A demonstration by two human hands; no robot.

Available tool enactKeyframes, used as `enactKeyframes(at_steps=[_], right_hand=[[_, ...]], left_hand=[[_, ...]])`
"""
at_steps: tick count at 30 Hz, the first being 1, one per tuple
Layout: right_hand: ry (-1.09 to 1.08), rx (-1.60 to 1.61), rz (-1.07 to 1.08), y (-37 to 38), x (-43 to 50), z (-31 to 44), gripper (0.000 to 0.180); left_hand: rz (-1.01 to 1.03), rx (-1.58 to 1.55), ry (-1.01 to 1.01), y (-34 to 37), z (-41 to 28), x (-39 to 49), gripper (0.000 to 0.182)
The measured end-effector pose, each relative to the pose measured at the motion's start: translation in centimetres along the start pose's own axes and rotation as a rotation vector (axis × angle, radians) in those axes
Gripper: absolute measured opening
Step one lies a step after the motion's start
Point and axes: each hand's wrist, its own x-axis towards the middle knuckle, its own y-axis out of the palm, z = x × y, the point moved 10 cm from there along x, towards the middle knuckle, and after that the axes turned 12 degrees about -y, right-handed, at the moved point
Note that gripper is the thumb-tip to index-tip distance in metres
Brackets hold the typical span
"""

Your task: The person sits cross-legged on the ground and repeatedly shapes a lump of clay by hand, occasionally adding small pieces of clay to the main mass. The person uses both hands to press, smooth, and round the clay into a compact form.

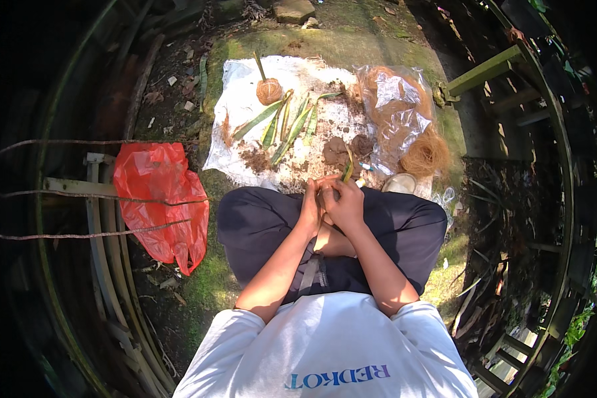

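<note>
My right hand (346, 204) holds a short yellow-edged snake plant leaf (348, 166), its tip pointing away from me. My left hand (309, 209) is cupped against the right at the base of the leaf; its grip is partly hidden. A little dark matter, probably soil, shows between the hands. Just beyond lie dark soil lumps (335, 150) on a white woven sack (293, 69). Several cut snake plant leaves (293, 134) lie across it. Farther off stands a fibre-wrapped ball (269, 91) with one leaf upright in it.
A clear plastic bag (395, 94) of brown fibre lies at the right, with a loose fibre coil (424, 154) near it. By my right knee are a round pale container (400, 183) and tangled white string (445, 199). A red plastic bag (159, 199) hangs near thin sticks (144, 230) at the left.
</note>
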Motion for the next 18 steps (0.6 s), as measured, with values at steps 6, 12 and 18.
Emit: enactKeyframes(at_steps=[6, 12, 18], right_hand=[[-0.261, -0.189, 0.009, 2.8, -0.2, 3.1, 0.025], [-0.426, -0.329, 0.059, 4.6, -0.2, 5.9, 0.033], [-0.389, -0.283, 0.163, 6.3, 0.5, 5.0, 0.034]], left_hand=[[0.068, -0.342, -0.047, -2.4, 2.3, 1.9, 0.066], [0.133, -0.559, -0.034, -4.0, 1.7, 3.6, 0.066], [0.122, -0.583, -0.022, -4.5, 0.4, 3.7, 0.067]])
